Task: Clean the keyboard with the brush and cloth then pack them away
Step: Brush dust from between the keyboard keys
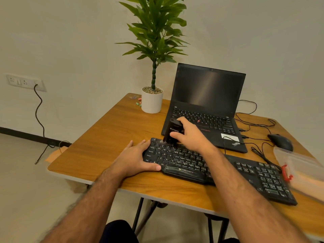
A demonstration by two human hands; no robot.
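A black Zebronics keyboard (pixel 245 174) lies across the wooden table (pixel 112 137). My right hand (pixel 191 135) grips a black brush (pixel 172 132) and holds it upright, its lower end on the keyboard's top-left key rows. My left hand (pixel 135 158) rests flat at the keyboard's left end, thumb along the front edge and fingers against the side. No cloth is visible as a separate item.
An open black laptop (pixel 206 106) stands just behind the keyboard. A white potted plant (pixel 151 100) is at the back, a black mouse (pixel 280 142) and cables at the right. A clear zip bag (pixel 301 165) with a red slider lies at the right edge.
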